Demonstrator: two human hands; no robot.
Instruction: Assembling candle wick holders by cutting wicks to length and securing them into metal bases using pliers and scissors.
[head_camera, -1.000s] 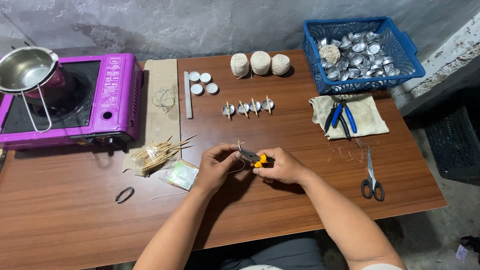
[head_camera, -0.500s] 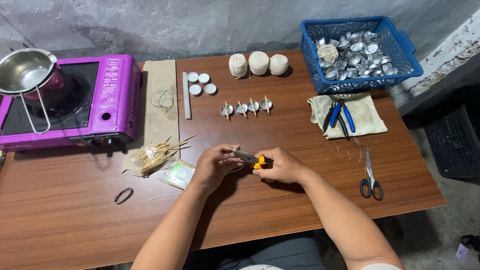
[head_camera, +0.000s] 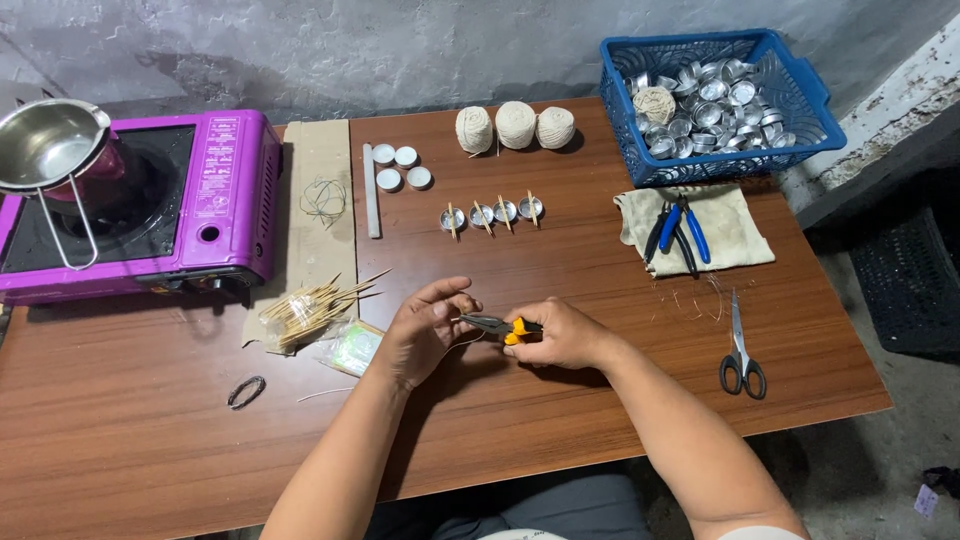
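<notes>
My right hand (head_camera: 562, 334) grips small pliers with yellow handles (head_camera: 502, 325), jaws pointing left. My left hand (head_camera: 424, 330) pinches something tiny at the plier jaws; a thin pale thread trails from it, and the piece itself is too small to make out. Both hands hover just above the wooden table (head_camera: 540, 420) near its front middle. A bundle of thin wooden sticks (head_camera: 312, 307) and a small clear bag (head_camera: 352, 347) lie just left of my left hand.
A purple portable stove (head_camera: 190, 200) with a steel pot (head_camera: 45, 145) stands at the left. Behind are three twine balls (head_camera: 515, 125), white wax discs (head_camera: 398, 168), a row of metal cups with sticks (head_camera: 490, 214), and a blue basket of metal cups (head_camera: 715, 100). Blue-handled pliers on a cloth (head_camera: 690, 235) and scissors (head_camera: 740, 350) lie right.
My hands stay together at the same spot; the left fingers shifted slightly at the plier jaws. Nothing else on the table moved.
</notes>
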